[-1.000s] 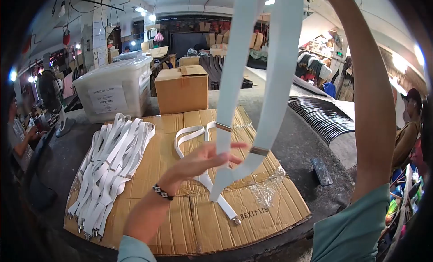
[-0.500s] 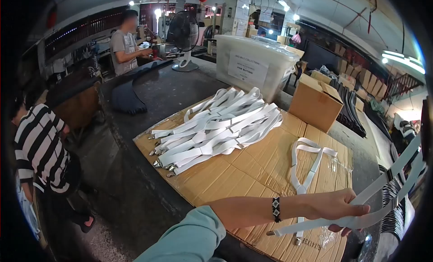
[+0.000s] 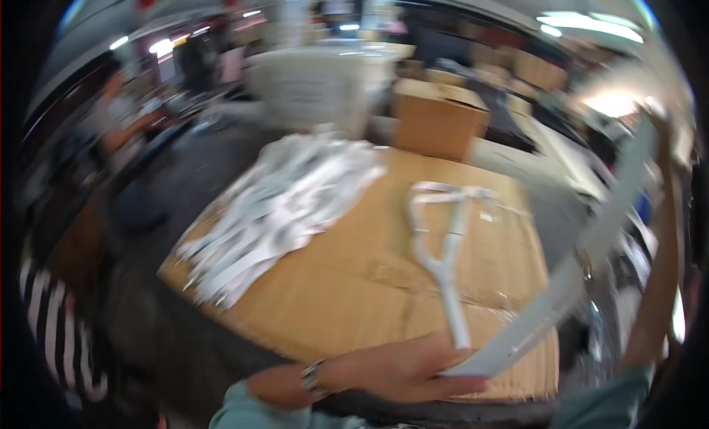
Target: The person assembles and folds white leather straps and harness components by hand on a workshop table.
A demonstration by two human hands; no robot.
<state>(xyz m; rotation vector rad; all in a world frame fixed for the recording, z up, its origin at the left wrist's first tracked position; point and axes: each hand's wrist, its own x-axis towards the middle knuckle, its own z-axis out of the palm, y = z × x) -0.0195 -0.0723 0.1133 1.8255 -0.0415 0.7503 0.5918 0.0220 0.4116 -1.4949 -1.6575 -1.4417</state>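
The head-worn camera looks forward and down, from close above the flattened cardboard [image 3: 347,288].

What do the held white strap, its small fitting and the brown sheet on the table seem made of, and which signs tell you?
Held white strap: probably fabric, perhaps elastic; matte, flat, ribbon-like, though blur hides any weave.
Small fitting: likely metal; it catches the light.
Brown sheet: apparently cardboard, dull, with straight creases and glossy tape-like patches.

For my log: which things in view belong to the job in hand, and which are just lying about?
Likely part of the job:
white strap in the left hand
Y-shaped strap
pile of white straps
cardboard sheet beneath the last two

Apparently just lying about:
brown box
pale bin
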